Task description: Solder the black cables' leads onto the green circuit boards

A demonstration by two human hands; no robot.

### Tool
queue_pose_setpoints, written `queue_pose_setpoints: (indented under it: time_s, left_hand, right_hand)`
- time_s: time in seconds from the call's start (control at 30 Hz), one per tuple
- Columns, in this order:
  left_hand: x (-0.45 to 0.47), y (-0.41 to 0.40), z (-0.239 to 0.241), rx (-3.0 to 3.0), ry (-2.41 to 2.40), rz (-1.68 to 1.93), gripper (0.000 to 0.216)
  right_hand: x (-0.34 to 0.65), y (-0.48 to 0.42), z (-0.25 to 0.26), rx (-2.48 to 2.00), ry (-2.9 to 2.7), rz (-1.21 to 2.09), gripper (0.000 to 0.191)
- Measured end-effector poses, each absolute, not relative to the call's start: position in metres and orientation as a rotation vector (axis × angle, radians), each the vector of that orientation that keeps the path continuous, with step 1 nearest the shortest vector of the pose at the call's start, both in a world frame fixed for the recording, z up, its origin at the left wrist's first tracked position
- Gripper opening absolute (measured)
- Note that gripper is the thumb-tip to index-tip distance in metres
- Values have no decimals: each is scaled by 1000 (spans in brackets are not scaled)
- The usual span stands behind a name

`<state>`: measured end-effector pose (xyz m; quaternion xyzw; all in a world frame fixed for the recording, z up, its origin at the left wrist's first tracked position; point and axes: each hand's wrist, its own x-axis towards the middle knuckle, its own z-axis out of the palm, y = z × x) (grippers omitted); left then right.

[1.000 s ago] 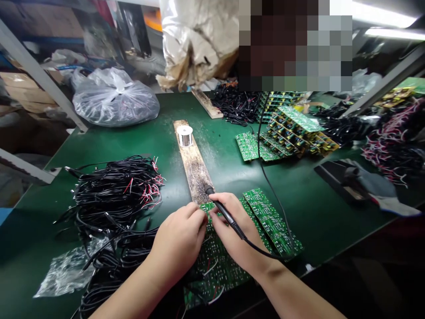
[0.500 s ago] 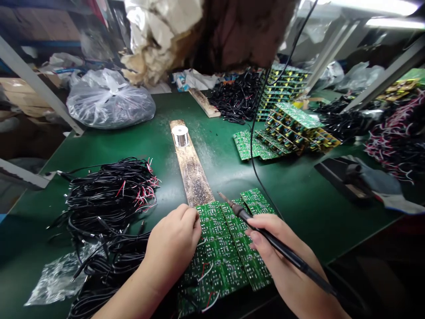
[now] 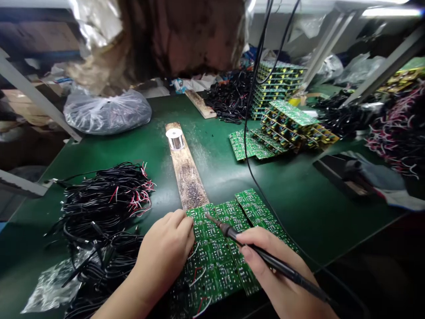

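Left hand [image 3: 164, 252] curled, fingertips on the edge of the green PCB panels [image 3: 212, 268]; can't tell grip from plain press. Right hand [image 3: 268, 266] closed pen-style on the soldering iron [image 3: 285, 271], tip just over the panels, contact unclear. Panels lie flat on the desk [image 3: 299, 199], against the end of the scorched wood strip [image 3: 189, 186]. Firm pin from the left looks right: a sliding panel would throw the tip off its pad. Black wire bundle [image 3: 106, 204] crowds the left forearm. Iron cord [image 3: 247, 146] runs back past the panels, worth keeping off them. Solder spool [image 3: 175, 139] sits up the strip, stacked boards [image 3: 292, 119] beyond.
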<state>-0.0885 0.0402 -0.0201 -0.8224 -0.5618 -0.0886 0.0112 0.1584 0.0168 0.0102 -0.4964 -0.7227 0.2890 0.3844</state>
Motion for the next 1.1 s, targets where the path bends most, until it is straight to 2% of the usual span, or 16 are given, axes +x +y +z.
queue_pose_setpoints:
  time_s: [0.27, 0.67, 0.9, 1.1]
  left_hand:
    - [-90, 39, -25, -2567, -1835, -422, 16]
    - [-90, 41, -27, -2582, -1787, -418, 16]
    - [-90, 41, -27, -2583, -1801, -410, 17]
    - [-89, 42, -26, -2578, -1814, -419, 16]
  right_hand:
    - [157, 22, 5, -1375, -1693, 1028, 17]
    - [155, 31, -1, -1418, -1565, 1197, 21]
    - [155, 34, 5, -1415, -1623, 1222, 20]
    - [151, 34, 17, -1384, -1779, 1035, 14]
